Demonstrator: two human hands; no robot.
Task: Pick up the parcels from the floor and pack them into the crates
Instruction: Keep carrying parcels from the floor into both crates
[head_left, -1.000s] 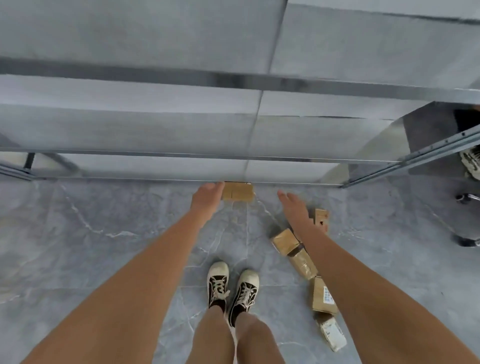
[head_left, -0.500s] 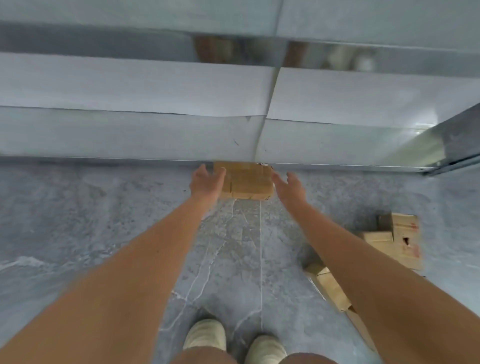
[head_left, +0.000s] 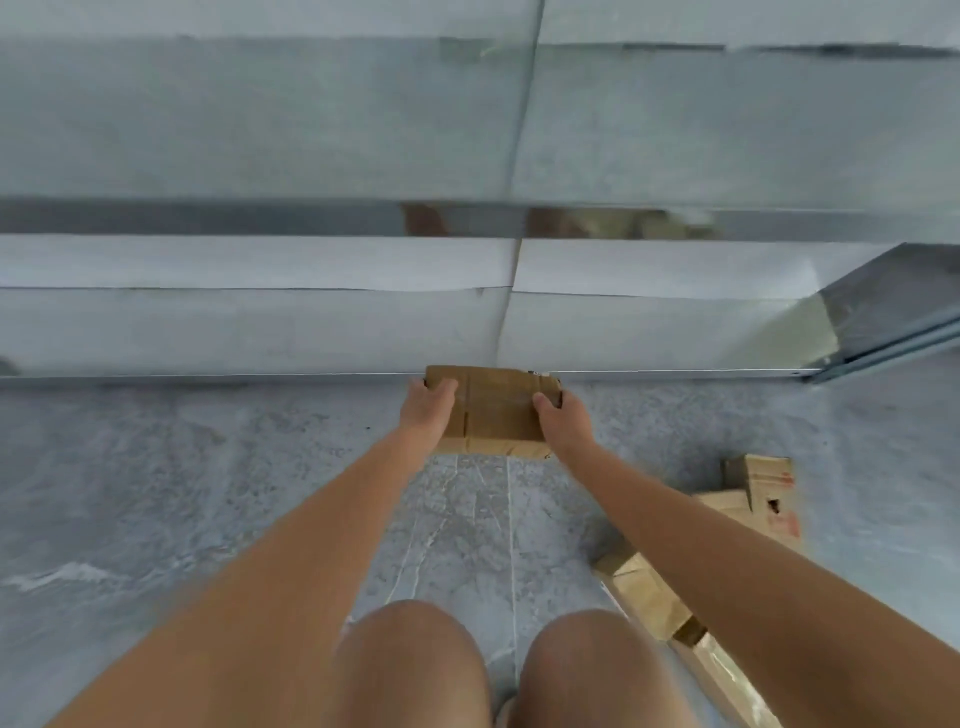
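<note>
Two bare hands reach forward to one flat brown cardboard parcel at the centre of the frame, lying on the grey marbled floor right against the foot of the pale grey wall. The left hand grips the parcel's left end, fingers curled over its far corner; the right hand clasps the right end, thumb laid on the top face and fingers wrapped round the side. Whether the parcel has left the floor cannot be told.

At the right of the frame lie more parcels — four can be counted. One printed box with red marks stands at the middle right, with a flat tan parcel just beside it, partly hidden behind the right forearm. Lower right, a taped brown parcel lies tilted, and another parcel runs on from it towards the bottom edge.

Two bare knees fill the bottom centre. A metal rail slants down at the right edge.
</note>
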